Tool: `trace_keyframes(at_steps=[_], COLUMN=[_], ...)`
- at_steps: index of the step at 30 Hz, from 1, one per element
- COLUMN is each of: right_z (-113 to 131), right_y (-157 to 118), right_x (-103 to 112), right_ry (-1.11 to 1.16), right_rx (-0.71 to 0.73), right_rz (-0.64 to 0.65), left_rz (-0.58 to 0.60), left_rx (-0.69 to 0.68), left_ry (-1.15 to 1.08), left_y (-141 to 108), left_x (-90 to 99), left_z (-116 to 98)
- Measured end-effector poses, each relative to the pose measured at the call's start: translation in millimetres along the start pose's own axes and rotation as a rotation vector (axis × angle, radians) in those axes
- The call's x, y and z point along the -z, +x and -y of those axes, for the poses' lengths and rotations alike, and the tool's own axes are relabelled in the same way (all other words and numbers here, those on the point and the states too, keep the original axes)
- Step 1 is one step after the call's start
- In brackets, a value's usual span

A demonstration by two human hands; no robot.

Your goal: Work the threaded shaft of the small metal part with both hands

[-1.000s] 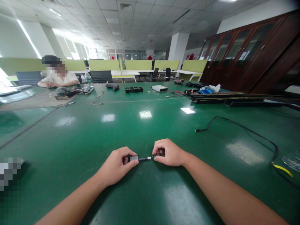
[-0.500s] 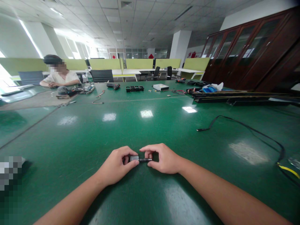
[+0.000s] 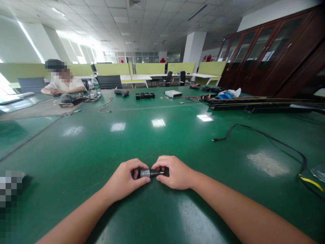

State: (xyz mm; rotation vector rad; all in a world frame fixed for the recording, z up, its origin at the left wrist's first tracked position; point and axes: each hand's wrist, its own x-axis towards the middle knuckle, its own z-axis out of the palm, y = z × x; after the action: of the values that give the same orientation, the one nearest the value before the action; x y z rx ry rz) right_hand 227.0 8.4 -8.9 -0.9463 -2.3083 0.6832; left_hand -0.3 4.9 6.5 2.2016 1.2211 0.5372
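1. Table, green, glossy, light patches reflected.
2. Desks, white, with yellow-green partitions.
3. Chairs, dark.
4. Cabinet, red-brown, glass-paned, at right.
5. Pillar, white.
6. Ceiling, pale, tiled, with vent and lamp.
7. Windows, left, bright.

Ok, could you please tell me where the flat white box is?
In the head view, the flat white box lies near the far edge of the green table, right of the row of black parts.

Shows a bare left hand and left forearm toward lower left; shows a bare right hand and right forearm, widening toward lower right.
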Motion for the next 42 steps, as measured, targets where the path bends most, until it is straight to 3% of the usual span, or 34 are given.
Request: trace_keyframes(at_steps=[42], right_z=[-1.2], right_y=[-0.4], right_x=[-1.2], right_ry=[-0.058], right_rx=[0.058], right_rz=[-0.004], left_rz=[0.0], left_rx=[-0.012], left_ry=[0.03], left_y=[-0.9], left_x=[2.4], left_z=[-6.0])
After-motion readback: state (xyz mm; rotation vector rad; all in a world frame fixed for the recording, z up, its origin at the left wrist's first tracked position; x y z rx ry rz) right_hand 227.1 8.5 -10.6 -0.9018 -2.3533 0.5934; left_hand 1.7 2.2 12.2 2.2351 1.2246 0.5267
